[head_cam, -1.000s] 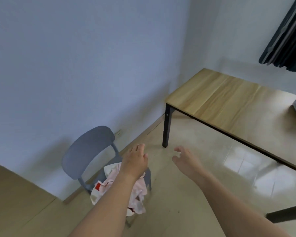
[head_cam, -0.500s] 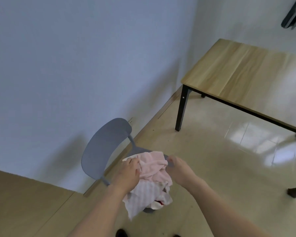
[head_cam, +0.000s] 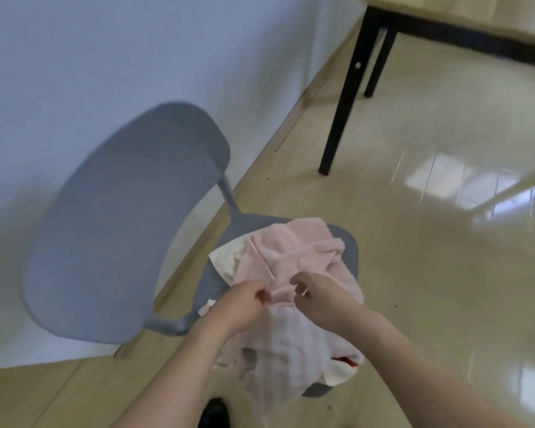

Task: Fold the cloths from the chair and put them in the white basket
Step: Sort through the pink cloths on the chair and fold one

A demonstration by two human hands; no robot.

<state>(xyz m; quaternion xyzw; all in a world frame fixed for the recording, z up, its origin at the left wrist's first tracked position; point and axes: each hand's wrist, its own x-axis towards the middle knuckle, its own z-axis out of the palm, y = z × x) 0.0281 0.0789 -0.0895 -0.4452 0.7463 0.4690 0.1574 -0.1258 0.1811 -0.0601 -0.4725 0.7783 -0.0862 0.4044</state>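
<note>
While the heap of cloths [head_cam: 294, 344] lies bunched on the seat of the grey chair [head_cam: 121, 230], I am at the picking-up step; nothing is folded yet.

Far left: chair back, blurred, against the pale wall. Seat to its right, mostly hidden under the cloths.

Left hand [head_cam: 241, 307]: fingers curled, thumb and forefinger pinching an edge of the pink cloth [head_cam: 294, 251] at the top of the heap.

Pink cloth: crumpled, lying across the far part of the seat, its near edge drawn up between my hands. A cream-white cloth [head_cam: 229, 261] shows from under its left side. A pale striped cloth [head_cam: 284, 359] hangs off the near edge of the seat. A bit of red [head_cam: 349, 362] shows low on the right.

Right hand [head_cam: 325, 301]: just right of the left, fingers bent over the same edge. Looks like a pinch, but the blur hides the contact; cannot tell for sure.

Right and far: black table leg [head_cam: 343, 97] on the glossy floor. White basket not in view.

Judgement: next move calls for a sure hold with both hands on that edge, then lifting the pink cloth free of the others and spreading it to find corners. Risk: dragging the striped cloth off the seat with it.
</note>
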